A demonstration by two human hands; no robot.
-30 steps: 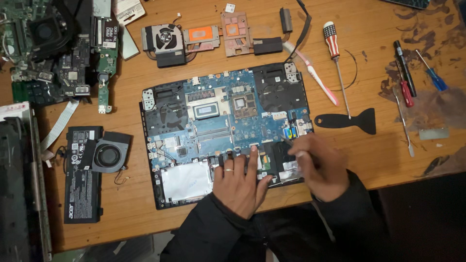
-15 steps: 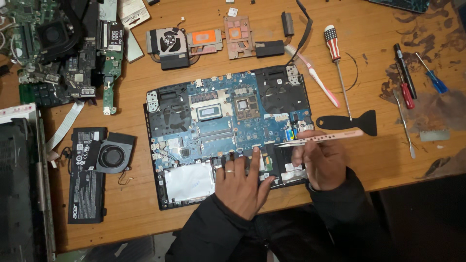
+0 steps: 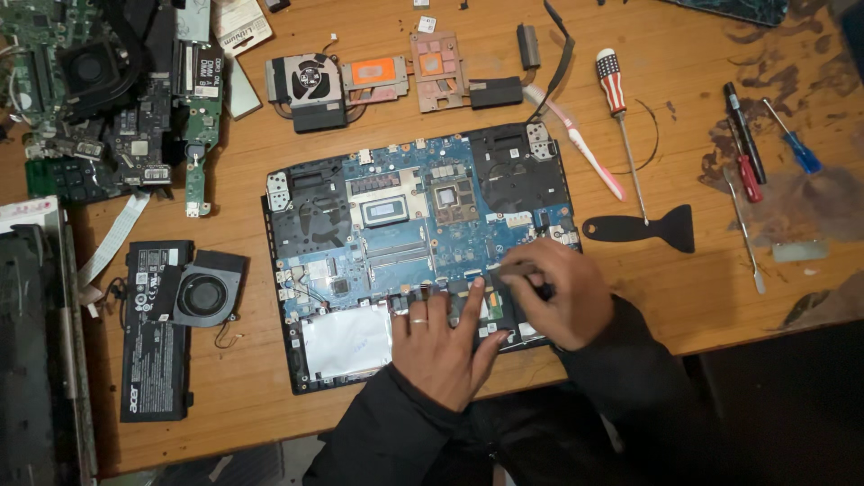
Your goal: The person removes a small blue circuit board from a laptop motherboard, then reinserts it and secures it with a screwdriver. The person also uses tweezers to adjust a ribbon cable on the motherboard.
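The person is working on the opened laptop (image 3: 414, 243), which is lying in the middle of the bench (image 3: 747, 297) with its blue board exposed. The left hand (image 3: 441, 346) is resting flat on the near edge of the chassis, fingers spread and gripping nothing, seemingly steadying it. The right hand (image 3: 553, 292) is closing its fingers around a thin dark tool (image 3: 515, 267), whose tip is pressing into the near right part of the board. This looks like prying or loosening a small part there; the next move probably calls for gentle leverage while the other hand is bracing. Lying about are two loose fans, one far (image 3: 306, 81) and one left (image 3: 205, 292), one battery (image 3: 155, 328), one black scraper (image 3: 641, 229), one toothbrush (image 3: 580, 144), and four screwdrivers to the right.
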